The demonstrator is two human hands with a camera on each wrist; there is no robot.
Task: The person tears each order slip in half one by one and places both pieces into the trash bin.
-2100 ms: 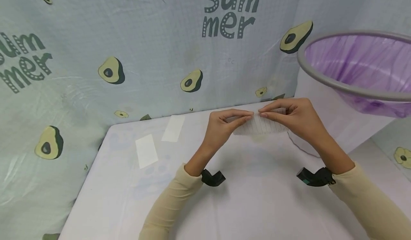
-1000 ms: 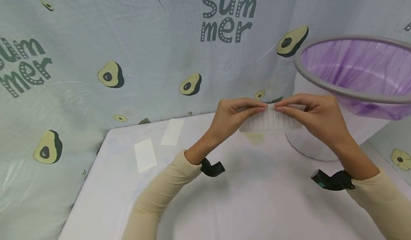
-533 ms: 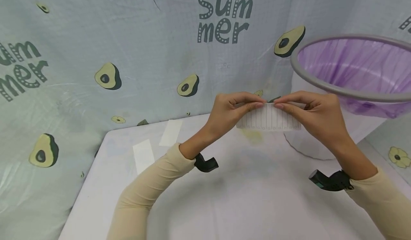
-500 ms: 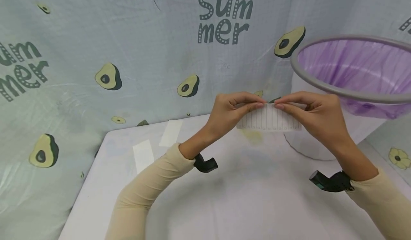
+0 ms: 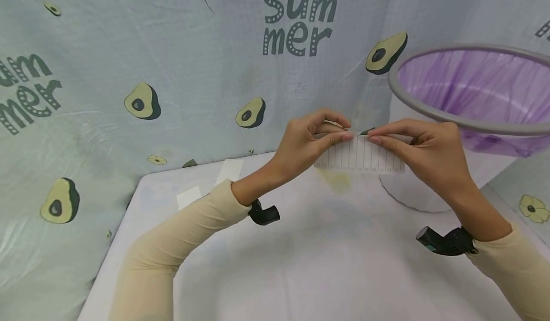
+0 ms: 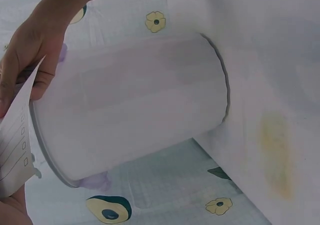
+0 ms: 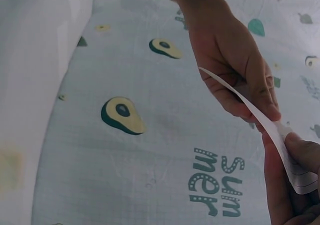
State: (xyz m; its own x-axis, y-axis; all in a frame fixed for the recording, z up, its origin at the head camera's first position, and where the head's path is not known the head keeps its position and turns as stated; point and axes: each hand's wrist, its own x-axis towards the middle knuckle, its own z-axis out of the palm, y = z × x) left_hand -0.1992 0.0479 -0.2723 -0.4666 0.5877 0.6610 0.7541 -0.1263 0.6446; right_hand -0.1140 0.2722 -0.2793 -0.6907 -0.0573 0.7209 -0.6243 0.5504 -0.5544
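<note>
In the head view, a small lined sheet of paper point(image 5: 358, 156) with a row of little boxes along its lower edge is held upright above the back of the table. My left hand point(image 5: 298, 144) pinches its top edge between thumb and fingers, the index finger raised a little. My right hand point(image 5: 436, 156) pinches the same edge a short way to the right. The paper point(image 6: 15, 140) curves between the hands in the left wrist view. The right wrist view shows it nearly edge-on, where the paper point(image 7: 272, 130) runs between left thumb and right fingers.
A white bin point(image 5: 429, 192) with a grey rim and purple liner stands at the right. Two white paper slips, a nearer slip point(image 5: 188, 197) and a farther slip point(image 5: 229, 169), lie at the table's back left. Behind hangs an avocado-print sheet point(image 5: 193, 72).
Both hands have moved right and up with the paper, which now shows more fully. Most recently the left index finger has lifted, and the left forearm has swung outward, partly covering the nearer slip.
</note>
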